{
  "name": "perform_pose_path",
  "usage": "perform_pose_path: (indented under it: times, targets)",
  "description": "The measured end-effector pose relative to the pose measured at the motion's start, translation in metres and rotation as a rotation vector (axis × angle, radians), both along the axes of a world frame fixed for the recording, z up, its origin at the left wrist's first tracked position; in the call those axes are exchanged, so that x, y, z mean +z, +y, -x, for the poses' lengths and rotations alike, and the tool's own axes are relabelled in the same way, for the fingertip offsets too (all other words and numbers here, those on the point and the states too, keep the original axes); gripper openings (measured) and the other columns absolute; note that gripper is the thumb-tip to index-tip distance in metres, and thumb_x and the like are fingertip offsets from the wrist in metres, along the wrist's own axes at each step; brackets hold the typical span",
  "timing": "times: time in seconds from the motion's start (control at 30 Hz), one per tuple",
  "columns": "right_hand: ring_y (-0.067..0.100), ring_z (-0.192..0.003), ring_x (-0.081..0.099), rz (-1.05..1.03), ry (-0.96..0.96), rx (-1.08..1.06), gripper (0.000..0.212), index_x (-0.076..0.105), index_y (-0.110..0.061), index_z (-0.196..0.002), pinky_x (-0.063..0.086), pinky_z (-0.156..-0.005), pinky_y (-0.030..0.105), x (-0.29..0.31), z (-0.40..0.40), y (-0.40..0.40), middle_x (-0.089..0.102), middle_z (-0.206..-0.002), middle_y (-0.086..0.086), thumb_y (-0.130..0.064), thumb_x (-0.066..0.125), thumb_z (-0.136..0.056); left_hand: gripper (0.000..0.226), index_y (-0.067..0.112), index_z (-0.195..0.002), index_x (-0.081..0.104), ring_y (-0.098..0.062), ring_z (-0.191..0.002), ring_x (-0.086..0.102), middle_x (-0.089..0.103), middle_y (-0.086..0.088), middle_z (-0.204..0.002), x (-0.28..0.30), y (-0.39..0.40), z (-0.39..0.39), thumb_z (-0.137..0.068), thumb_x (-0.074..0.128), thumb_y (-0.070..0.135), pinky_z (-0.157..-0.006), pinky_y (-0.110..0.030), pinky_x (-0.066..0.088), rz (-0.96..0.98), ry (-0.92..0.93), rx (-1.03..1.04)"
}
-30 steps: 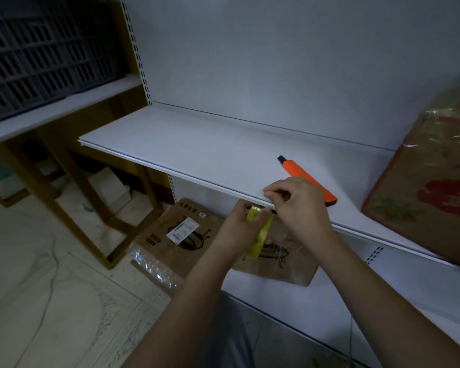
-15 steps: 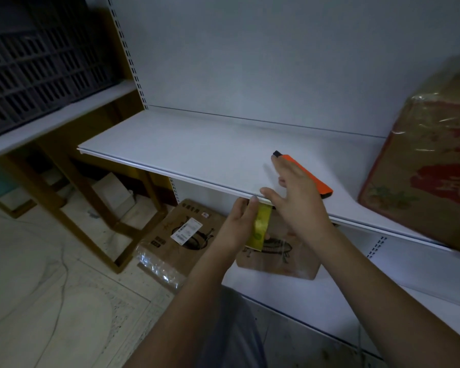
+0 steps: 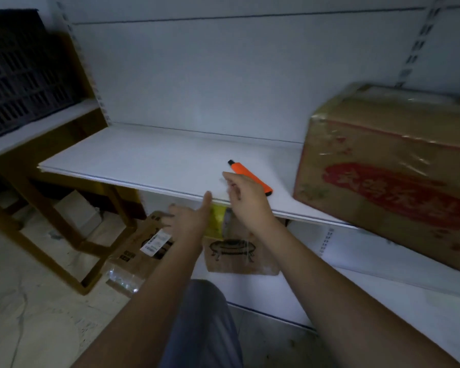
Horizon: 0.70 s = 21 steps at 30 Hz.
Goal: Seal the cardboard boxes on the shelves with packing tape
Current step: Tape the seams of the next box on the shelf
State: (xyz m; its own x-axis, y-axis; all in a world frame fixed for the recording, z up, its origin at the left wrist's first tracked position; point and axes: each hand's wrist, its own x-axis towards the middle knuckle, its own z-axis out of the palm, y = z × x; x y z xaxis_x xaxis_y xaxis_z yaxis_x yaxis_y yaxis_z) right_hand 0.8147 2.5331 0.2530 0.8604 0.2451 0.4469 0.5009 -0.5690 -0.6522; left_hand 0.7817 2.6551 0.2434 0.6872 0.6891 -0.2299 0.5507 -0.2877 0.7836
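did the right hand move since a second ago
Yes. The right hand has left the shelf's front edge, where it was pinching, and gone up over the shelf toward the orange cutter.

No line of print sharp enough to read. On the front of the large brown film-wrapped cardboard box at the right of the white shelf: big pale characters inside a red oval patch, smeared by blur. On the brown cardboard box under the shelf: a white paper label with dark print too small to make out, a black line drawing of a round legged frame, and small black marks beside the label.
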Motion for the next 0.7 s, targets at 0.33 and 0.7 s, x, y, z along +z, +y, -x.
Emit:
perform_pose_path:
  times: [0.33, 0.7]
  targets:
    - [0.027, -0.1, 0.06, 0.255, -0.722, -0.287, 0.03, 0.069, -0.007, -0.121, 0.048, -0.085, 0.038, 0.043, 0.133, -0.175, 0.068, -0.115, 0.009, -0.004, 0.052, -0.096, 0.033, 0.014, -0.128, 0.061, -0.038, -0.124, 0.045, 0.049, -0.017, -0.133, 0.092, -0.154, 0.045, -0.097, 0.053, 0.017, -0.105, -0.042, 0.032, -0.697, -1.098, -0.514]
    - [-0.001, -0.138, 0.036, -0.066, -0.508, -0.73, 0.048, 0.035, -0.021, -0.153, 0.027, -0.111, 0.012, 0.107, 0.153, -0.315, 0.044, -0.15, -0.009, -0.034, 0.028, -0.107, 0.044, 0.02, -0.124, 0.065, -0.025, -0.114, 0.054, 0.065, -0.001, -0.118, 0.107, -0.235, -0.006, -0.106, 0.027, 0.033, -0.115, -0.048, 0.026, -0.902, -1.021, -0.677]
